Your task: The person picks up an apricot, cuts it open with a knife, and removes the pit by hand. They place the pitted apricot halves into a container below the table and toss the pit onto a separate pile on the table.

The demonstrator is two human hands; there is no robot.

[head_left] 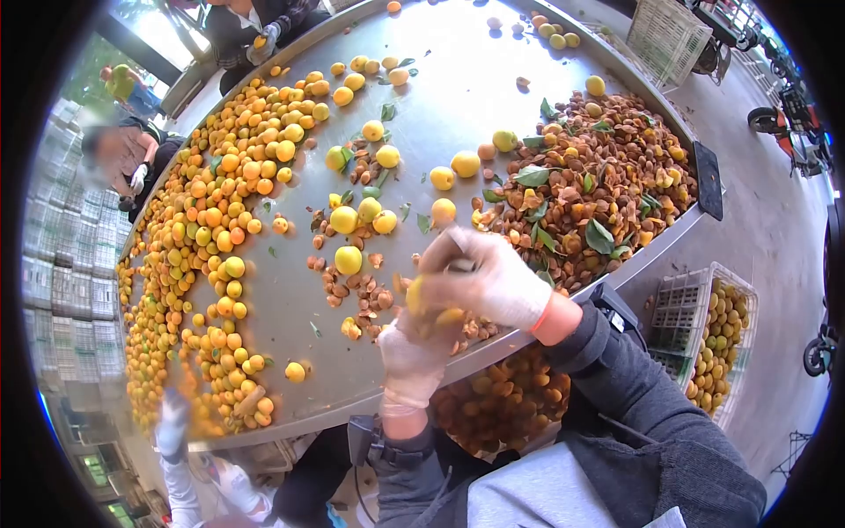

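My left hand (412,356), in a pale glove, is closed around an apricot (415,295), partly hidden by the fingers. My right hand (493,280), gloved with an orange band at the wrist, is curled just above and against it. Motion smears its fingers, and a small dark shape shows between them; I cannot make out what it is. Beneath the hands lie apricot pits and scraps (374,299). Whole apricots (349,260) sit just left of them on the metal table (290,255). A heap of pits, pieces and leaves (590,189) lies to the right.
Many apricots (220,211) cover the table's left side. Below the near edge is a container of orange-brown pieces (502,400); a crate of fruit (717,343) stands at right. Co-workers' gloved hands show at the far side (262,44) and lower left (173,418).
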